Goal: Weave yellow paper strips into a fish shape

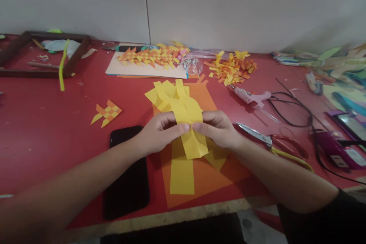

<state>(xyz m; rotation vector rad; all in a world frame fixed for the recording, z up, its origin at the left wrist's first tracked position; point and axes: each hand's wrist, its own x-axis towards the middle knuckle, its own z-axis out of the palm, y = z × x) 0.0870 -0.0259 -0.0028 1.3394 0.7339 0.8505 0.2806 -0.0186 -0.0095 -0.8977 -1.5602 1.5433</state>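
Observation:
Both hands meet on a long yellow paper strip (188, 110), creased lengthwise near its lower end and curling away over the fingers. My left hand (158, 131) pinches it from the left, thumb on top and fingers behind. From the right, my right hand (219, 127) pinches the same strip, its thumb close to the other thumb. Beneath lie more yellow paper pieces (182, 177) on an orange paper sheet (206, 183). Left of the hands rests a woven orange and yellow paper fish (107, 113).
A black phone (126, 183) lies under my left forearm. Scissors (268, 141), a pink glue gun (251, 97) and its cable are at right. Behind stand a pile of paper scraps (233, 68) and several woven fish (154, 57). A brown frame (37, 73) sits far left.

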